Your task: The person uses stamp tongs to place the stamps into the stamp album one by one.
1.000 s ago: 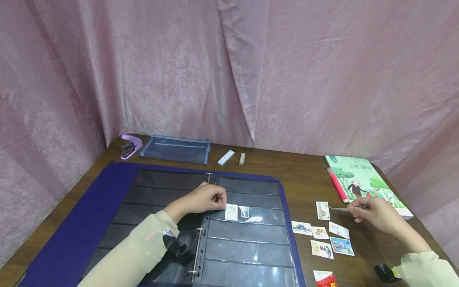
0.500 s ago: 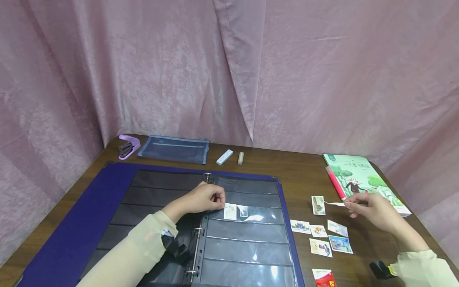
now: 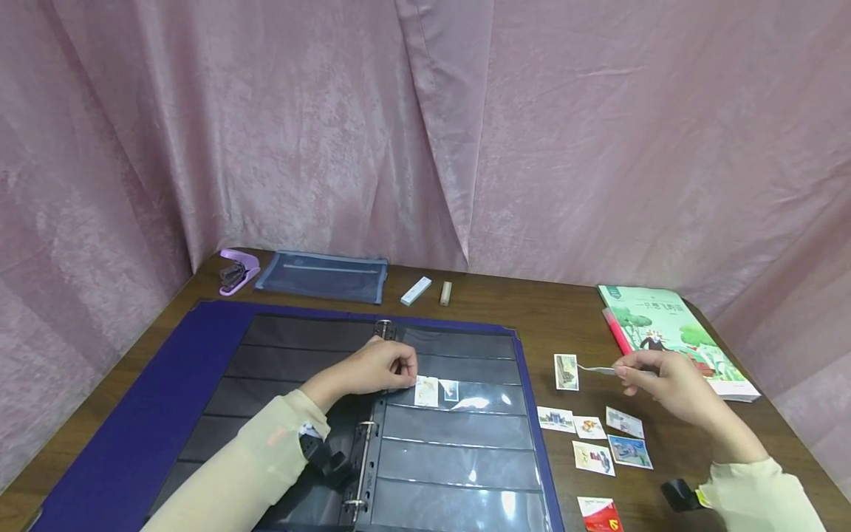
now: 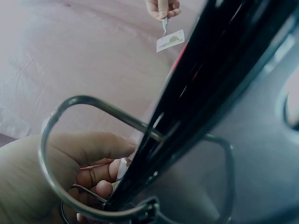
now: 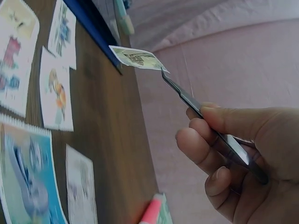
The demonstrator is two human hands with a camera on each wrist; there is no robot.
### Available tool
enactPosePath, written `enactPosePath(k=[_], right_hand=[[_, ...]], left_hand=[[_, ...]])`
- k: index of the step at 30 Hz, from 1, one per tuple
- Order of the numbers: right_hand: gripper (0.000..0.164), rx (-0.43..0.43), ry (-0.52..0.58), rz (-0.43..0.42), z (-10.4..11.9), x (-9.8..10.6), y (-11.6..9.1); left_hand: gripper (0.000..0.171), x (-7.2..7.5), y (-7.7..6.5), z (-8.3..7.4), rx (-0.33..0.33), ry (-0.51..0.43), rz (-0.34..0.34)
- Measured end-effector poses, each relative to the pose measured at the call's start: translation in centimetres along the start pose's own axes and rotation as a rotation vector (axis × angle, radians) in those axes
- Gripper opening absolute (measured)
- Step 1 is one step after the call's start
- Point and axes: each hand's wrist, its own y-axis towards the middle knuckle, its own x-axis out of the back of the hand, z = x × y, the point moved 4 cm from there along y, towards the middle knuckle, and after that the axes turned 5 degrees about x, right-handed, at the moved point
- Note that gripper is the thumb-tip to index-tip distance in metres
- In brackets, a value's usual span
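My right hand (image 3: 668,380) holds bent-tip tweezers (image 5: 187,97) between thumb and fingers. At their tip hangs a white-edged stamp (image 3: 566,372) with a greenish picture, raised above the table. My left hand (image 3: 372,367) is at the binder rings of an open stamp album (image 3: 459,428), thumb and fingertips pinching the inner edge of a pocket strip on the right page. Just beside those fingertips, a pale stamp (image 3: 426,391) and a smaller blue stamp (image 3: 450,391) sit in that strip. In the left wrist view, a binder ring (image 4: 77,100) partly covers the fingers.
Several loose stamps (image 3: 594,458) lie right of the album, with a red-and-white card (image 3: 600,514) nearer me. A green book (image 3: 671,325) and a red marker (image 3: 617,332) lie at right. Behind the album are a purple stapler (image 3: 239,272), a blue mesh pouch (image 3: 322,277) and two small boxes.
My right hand has moved left, carrying the stamp in the tweezers toward the album and away from the book. The left hand stays where it was.
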Motion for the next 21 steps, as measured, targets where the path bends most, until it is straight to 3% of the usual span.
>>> enactPosePath(k=[9,21], right_hand=[[0.019,0.054,0.076,0.023,1.7,-1.5,1.7],[0.021,0.066,0.154,0.027,3.5,-3.7,3.6]], left_hand=[[0.012,0.1,0.0,0.0,-0.007,-0.008,-0.002],[0.012,0.0,0.0,0.0,-0.005,-0.011,0.002]])
